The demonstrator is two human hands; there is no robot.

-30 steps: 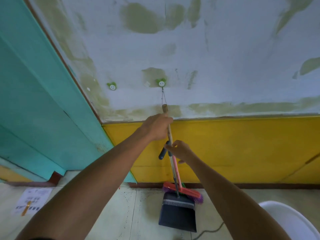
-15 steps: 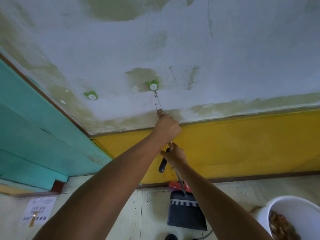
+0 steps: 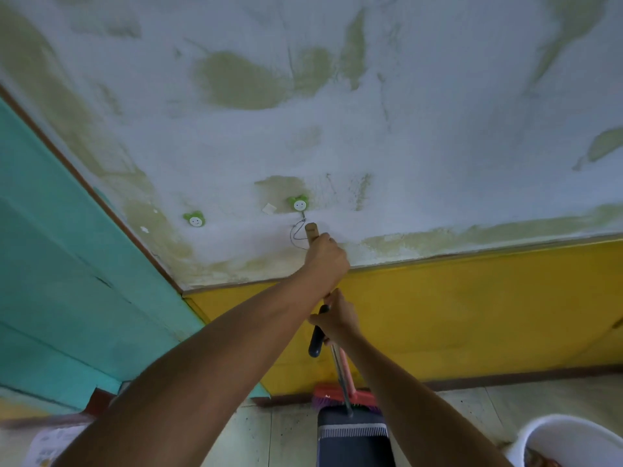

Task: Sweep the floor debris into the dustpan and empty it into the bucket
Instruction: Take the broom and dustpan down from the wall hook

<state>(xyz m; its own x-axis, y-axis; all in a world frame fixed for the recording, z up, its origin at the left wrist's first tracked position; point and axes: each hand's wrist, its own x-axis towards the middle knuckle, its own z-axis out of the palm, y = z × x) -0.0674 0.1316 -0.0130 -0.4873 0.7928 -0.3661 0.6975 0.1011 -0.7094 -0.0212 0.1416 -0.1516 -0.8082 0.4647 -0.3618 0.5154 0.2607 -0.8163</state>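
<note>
My left hand (image 3: pixel 325 261) grips the top of the broom's wooden handle (image 3: pixel 312 230), raised close under a green smiley wall hook (image 3: pixel 299 203). A thin cord loop (image 3: pixel 296 232) hangs slack between the handle tip and that hook. My right hand (image 3: pixel 337 320) holds the dustpan's metal handle by its dark grip (image 3: pixel 316 338), just below my left hand. The broom's red head with purple bristles (image 3: pixel 340 397) hangs near the skirting. The dark dustpan (image 3: pixel 354 439) hangs upright in front of it. A white bucket (image 3: pixel 573 433) with brown debris inside shows at the bottom right.
A second green smiley hook (image 3: pixel 195 219) is on the wall to the left. A teal door (image 3: pixel 67 264) stands at the left. The wall's lower part (image 3: pixel 472 315) is yellow above a tiled floor. A printed paper (image 3: pixel 50 446) lies on the floor, bottom left.
My left hand has lifted the broom handle's top toward the right hook, and the cord has gone slack. The view has shifted, so the bucket shows less at the right.
</note>
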